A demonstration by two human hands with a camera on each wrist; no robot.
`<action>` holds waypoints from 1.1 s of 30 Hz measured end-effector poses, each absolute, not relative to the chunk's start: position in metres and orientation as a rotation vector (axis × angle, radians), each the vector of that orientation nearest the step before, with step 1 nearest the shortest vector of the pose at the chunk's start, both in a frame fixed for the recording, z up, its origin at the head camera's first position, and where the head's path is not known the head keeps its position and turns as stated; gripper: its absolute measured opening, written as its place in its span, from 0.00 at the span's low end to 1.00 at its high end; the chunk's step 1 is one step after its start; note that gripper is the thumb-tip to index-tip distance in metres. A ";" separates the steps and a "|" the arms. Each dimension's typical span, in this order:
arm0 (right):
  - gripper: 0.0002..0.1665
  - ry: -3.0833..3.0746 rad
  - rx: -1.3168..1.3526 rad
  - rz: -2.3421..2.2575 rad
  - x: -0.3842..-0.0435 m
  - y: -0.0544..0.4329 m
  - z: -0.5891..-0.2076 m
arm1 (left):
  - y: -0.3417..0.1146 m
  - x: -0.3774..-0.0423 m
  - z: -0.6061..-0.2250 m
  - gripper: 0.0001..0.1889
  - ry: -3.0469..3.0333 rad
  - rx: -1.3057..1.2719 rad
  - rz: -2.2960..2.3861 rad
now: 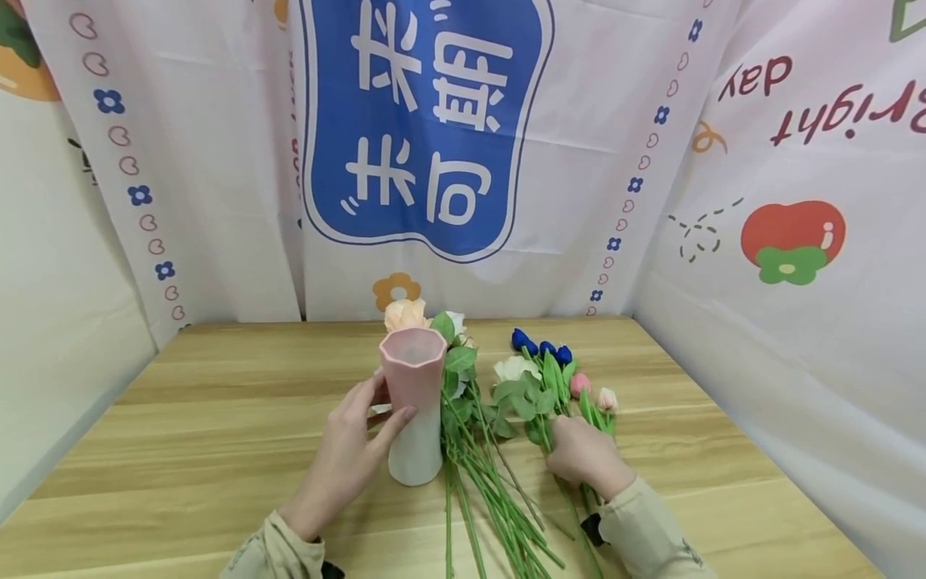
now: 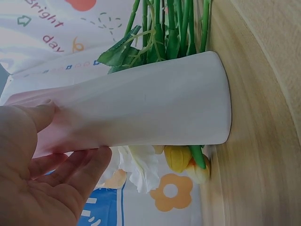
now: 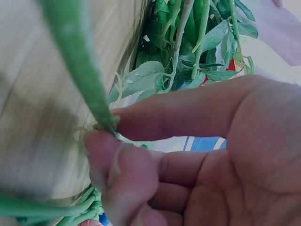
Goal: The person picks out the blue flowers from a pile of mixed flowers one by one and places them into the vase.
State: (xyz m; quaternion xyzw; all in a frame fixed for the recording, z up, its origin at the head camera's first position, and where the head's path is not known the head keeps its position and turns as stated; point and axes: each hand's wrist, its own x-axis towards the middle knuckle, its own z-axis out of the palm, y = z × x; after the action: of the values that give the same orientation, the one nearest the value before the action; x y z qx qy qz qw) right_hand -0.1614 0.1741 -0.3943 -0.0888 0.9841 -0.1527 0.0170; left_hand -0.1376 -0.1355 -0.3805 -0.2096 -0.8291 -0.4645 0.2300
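Observation:
A tall vase, pink at its wavy rim and fading to white below, stands upright on the table. My left hand holds it around its upper half, thumb on the near side and fingers round the left. In the left wrist view the thumb lies on the pink part. To the right, my right hand pinches a green flower stem between thumb and fingers, low over the table. A white rose with broad leaves lies just beyond that hand. Its stem runs down to the fingers.
Beside the vase lies a bundle of green stems, with a peach rose behind the rim. Blue tulips and pink tulips lie at the right. Yellow tulips lie behind the vase. Printed cloth hangs around the wooden table.

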 end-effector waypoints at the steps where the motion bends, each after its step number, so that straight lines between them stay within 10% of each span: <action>1: 0.20 3.062 -0.276 -0.477 -0.162 0.174 -0.394 | -0.136 -0.138 -0.380 0.32 -2.281 -0.575 -1.276; 23: 0.27 3.247 -0.271 -0.777 -0.161 0.171 -0.382 | -0.137 -0.137 -0.381 0.31 -2.300 -0.558 -1.267; 33: 0.11 3.422 -0.695 -0.977 -0.148 0.138 -0.346 | -0.136 -0.138 -0.381 0.30 -2.290 -0.565 -1.277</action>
State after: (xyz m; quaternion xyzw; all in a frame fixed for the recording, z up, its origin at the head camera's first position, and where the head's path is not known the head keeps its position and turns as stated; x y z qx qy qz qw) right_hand -0.1482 0.1376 -0.3457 -0.1862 0.9162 -0.2615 -0.2397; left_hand -0.1379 -0.1362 -0.3805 -0.2052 -0.8313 -0.4636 0.2278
